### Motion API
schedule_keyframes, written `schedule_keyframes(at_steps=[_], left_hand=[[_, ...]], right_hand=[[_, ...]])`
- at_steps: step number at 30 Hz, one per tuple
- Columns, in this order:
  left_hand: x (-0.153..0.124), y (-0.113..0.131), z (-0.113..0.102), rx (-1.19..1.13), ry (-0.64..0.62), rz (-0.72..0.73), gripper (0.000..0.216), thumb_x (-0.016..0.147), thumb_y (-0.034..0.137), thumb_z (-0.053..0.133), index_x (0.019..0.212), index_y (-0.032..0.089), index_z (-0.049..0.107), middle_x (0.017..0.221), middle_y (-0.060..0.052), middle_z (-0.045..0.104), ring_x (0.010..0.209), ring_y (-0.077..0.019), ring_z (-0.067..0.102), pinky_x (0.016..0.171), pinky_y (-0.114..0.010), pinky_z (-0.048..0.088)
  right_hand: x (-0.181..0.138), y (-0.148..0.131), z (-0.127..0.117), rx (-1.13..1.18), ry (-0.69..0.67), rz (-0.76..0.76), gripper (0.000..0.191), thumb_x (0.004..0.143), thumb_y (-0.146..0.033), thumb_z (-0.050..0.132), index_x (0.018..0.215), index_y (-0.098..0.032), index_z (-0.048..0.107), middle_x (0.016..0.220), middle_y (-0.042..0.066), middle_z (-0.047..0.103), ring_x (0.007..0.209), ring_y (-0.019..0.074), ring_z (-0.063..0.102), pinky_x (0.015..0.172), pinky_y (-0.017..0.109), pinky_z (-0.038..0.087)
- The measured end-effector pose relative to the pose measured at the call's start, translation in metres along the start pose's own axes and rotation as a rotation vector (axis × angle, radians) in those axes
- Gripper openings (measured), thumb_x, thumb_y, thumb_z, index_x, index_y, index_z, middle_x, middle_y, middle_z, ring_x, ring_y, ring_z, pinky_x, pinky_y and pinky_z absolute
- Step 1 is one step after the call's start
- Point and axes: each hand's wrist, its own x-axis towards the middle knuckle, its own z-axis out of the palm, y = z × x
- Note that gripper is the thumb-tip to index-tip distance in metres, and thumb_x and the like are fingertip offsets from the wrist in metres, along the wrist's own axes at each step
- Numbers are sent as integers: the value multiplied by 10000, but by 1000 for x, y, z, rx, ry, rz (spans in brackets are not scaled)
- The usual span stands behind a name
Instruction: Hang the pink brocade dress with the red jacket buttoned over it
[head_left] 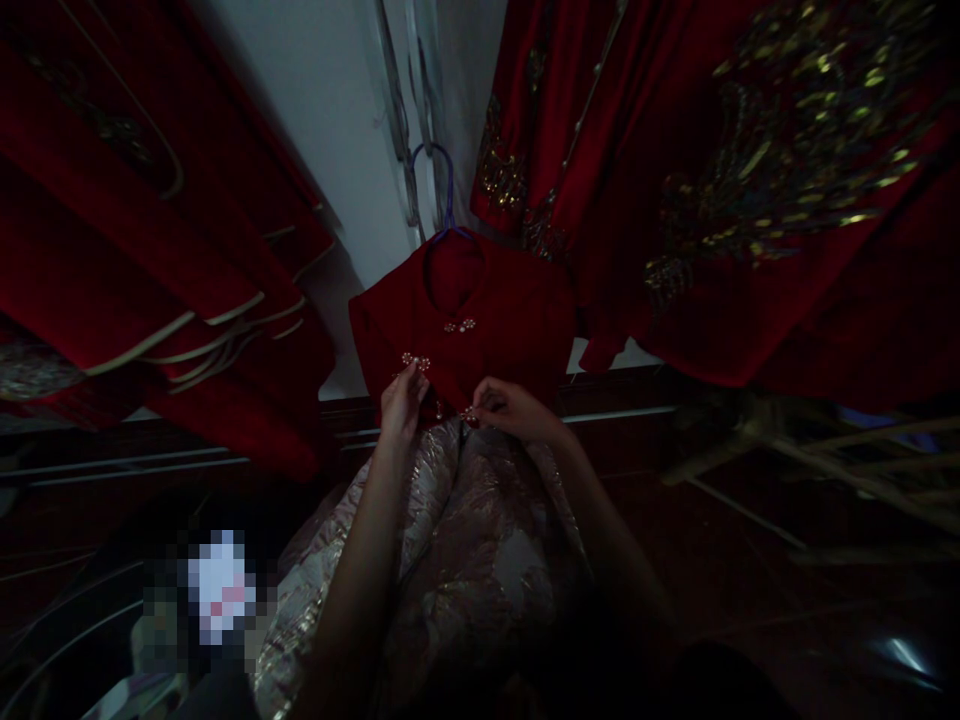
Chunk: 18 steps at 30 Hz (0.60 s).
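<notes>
A dress with a red top (525, 300) and a shiny brocade skirt (495, 530) hangs before me on a purple hanger (450, 185). Small pearly flower-shaped fasteners run down its front; one fastener (460, 326) sits below the neckline. My left hand (403, 405) pinches the red front edge by a second fastener (415, 361). On the other side, my right hand (514, 408) is closed, thumb and fingertips together at the lower fastener (468, 413) near the waist. The front looks partly open between my hands. Dim light hides exactly what lies between the fingertips.
Red garments with pale piping (150, 330) hang at left. Red garments with gold sequins (810, 130) hang at right. Metal bars (424, 90) run up the pale wall. A wooden rack-like frame (810, 470) stands at lower right, and a dark round container (82, 620) at lower left.
</notes>
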Motion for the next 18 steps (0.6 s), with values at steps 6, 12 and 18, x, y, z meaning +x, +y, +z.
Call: schedule_keyframes(at_steps=[6,12,18], left_hand=[[5,-6,5,-65,19,38,181,726,272,694,874,168,687,987,-47,723,904,-109,671,854,-240,501],[-4,-2,19,-23,-51,-29,178,749,305,655,833,151,679,853,-22,716,735,-87,646,711,-198,495],[-13,46,70,654,-592,131,312,801,448,591,802,148,678,775,-56,693,723,-147,626,713,-272,495]], right_hand=[[3,5,3,28,-11,12,198,798,-341,625,844,-182,516,755,-4,606,704,107,600,643,225,485],[1,1,2,17,-38,20,196,794,-339,626,842,-178,524,769,-2,603,702,102,585,667,239,470],[-3,5,2,-97,-283,168,235,735,-338,689,832,-159,572,733,2,616,661,106,555,580,218,438]])
